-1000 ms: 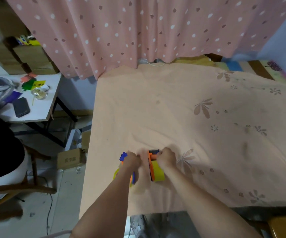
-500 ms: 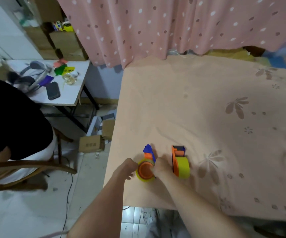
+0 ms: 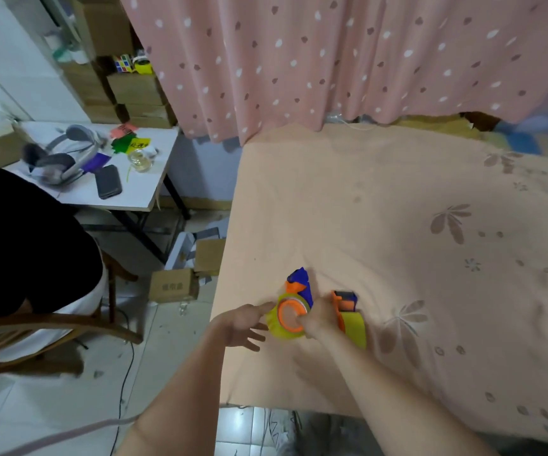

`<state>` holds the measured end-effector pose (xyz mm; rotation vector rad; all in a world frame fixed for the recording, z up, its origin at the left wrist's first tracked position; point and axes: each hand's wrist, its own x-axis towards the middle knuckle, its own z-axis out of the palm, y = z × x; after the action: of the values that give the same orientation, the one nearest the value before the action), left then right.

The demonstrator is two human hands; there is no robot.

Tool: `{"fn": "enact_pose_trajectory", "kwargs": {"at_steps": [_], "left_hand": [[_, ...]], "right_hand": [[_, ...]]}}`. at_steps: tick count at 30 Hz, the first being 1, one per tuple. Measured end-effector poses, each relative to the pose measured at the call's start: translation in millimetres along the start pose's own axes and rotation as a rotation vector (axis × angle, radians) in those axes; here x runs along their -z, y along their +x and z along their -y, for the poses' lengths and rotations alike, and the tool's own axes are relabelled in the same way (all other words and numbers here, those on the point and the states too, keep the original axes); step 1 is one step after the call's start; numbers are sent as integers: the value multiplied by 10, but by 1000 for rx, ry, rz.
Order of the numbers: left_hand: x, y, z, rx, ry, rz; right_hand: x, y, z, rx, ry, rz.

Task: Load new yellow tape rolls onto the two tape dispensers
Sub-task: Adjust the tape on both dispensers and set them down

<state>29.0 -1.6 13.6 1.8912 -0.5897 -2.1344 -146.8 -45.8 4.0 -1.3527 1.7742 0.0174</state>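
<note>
- Fingers [image 3: 255, 337] of the left hand [image 3: 239, 324] are spread beside the yellow roll [image 3: 282, 330].
- Right hand [image 3: 318, 320] fingers are hidden behind the blue-orange dispenser [image 3: 300, 284]; grip cannot be told.
- Second dispenser [image 3: 348, 311] is partly covered.

Between my left hand [image 3: 244, 325] and right hand [image 3: 319, 320] sits one dispenser [image 3: 294, 304], the other dispenser [image 3: 348, 315] just right of my right hand (both on the table [image 3: 397, 225]).

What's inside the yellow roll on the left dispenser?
The yellow roll rings an orange hub. The right hand covers its right edge, so full seating is hidden.
</note>
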Motion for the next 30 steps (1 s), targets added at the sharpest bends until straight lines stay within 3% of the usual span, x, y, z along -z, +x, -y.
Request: {"fn": "enact_pose_trajectory", "kwargs": {"at_steps": [6, 10, 20, 24, 26, 28, 30], "left_hand": [[-224, -242, -429, -244, -160, 147], [-480, -380, -753, -379, -254, 248], [-991, -543, -1247, -511, -201, 162], [-1126, -507, -1278, -537, -276, 186], [-1183, -501, -1314, -550, -325, 176], [-1234, -514, -1380, -576, -335, 152], [-1285, -533, -1442, -593, -291, 126]], "right_hand": [[572, -41, 145, 148, 447, 128], [977, -116, 192, 250, 444, 141], [1653, -337, 191, 321, 490, 203], [1956, -360, 176, 321, 325, 285], [2119, -357, 214, 335, 192, 150], [2259, -361, 265, 402, 46, -139], [2342, -380, 309, 487, 81, -255]]}}
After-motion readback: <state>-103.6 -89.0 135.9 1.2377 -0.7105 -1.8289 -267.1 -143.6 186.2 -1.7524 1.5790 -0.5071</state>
